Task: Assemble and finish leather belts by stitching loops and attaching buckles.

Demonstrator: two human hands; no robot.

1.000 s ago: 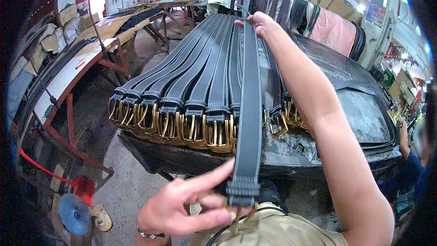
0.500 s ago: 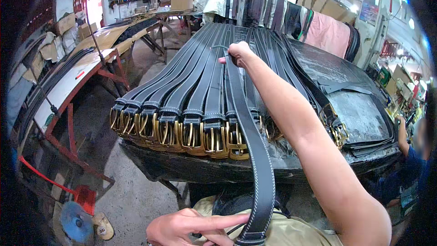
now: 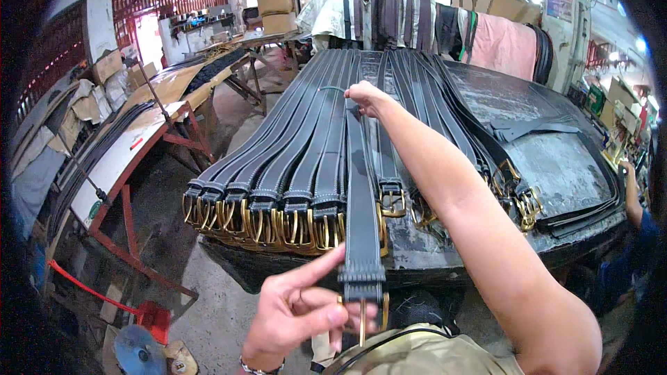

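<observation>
A black leather belt (image 3: 363,219) with white edge stitching stretches lengthwise between my two hands, over a row of similar belts. At its near end, a brass-coloured buckle (image 3: 362,316) hangs in front of the table edge. My left hand (image 3: 295,312) has its thumb and fingers closed at the buckle, with the index finger along the strap's left side. Farther off, my right hand (image 3: 368,99) is closed round the belt, its arm reaching across the table. Several stacked belts (image 3: 278,146) fan out beneath, their gold buckles lined along the near edge.
A dark worn table (image 3: 556,160) carries the belts, with loose black straps (image 3: 535,129) on its right. Hides and a pink cloth (image 3: 501,45) hang behind. Left stand a red-framed bench (image 3: 118,167), a red dustpan (image 3: 154,319) and a fan (image 3: 139,348). A person's arm (image 3: 631,191) shows far right.
The belt's buckle end has risen into view and shifted left, and the strap is straighter. My left hand has moved up with it. My right hand stays on the far part.
</observation>
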